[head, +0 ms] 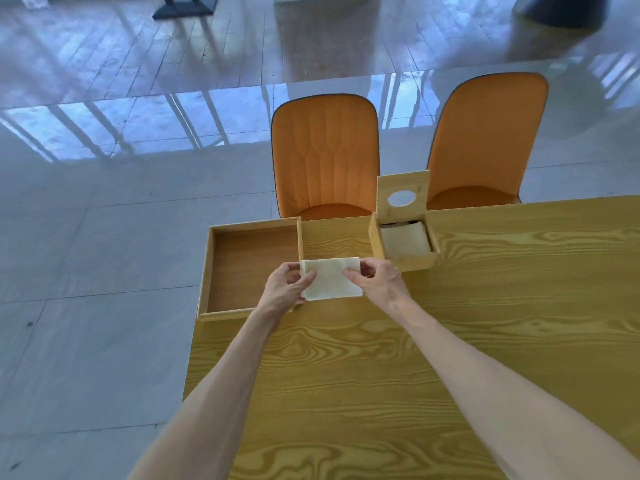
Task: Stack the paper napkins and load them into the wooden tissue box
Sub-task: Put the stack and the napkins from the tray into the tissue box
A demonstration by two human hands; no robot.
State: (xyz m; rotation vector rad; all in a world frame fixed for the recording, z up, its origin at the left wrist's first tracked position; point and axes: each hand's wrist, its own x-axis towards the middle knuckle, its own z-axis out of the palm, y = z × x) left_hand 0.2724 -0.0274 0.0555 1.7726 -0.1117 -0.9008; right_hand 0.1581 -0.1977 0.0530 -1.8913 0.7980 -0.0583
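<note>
Cream-white paper makes up the folded napkin (330, 278) that both hands hold just above the worktop (381, 375), between the wooden tray and the tissue box. The left hand (285, 287) grips the napkin's left edge, thumb on top and fingers curled beneath, while the right hand (375, 280) pinches the right edge near the upper corner between thumb and fingertips. Whether it is one napkin or a thin stack cannot be told from this angle.

To the left sits a shallow wooden tray (207, 271) with a darker brown floor; its left side hangs over the worktop's edge, and the left hand overlaps its near right corner. To the right and a little farther away stands the wooden tissue box (403, 263), small and square, with its hinged lid (403, 183) raised upright at the back. The lid has a round opening cut in its middle. Inside the box lie pale napkins (405, 240), filling most of it and reaching near the rim.

The worktop is yellow wood with bold swirling grain. Beyond its far edge stand two orange chairs, the left chair (325, 154) behind the gap between tray and box, the right chair (485, 133) behind the box. Glossy pale floor tiles (104, 237) reflect window bars.
</note>
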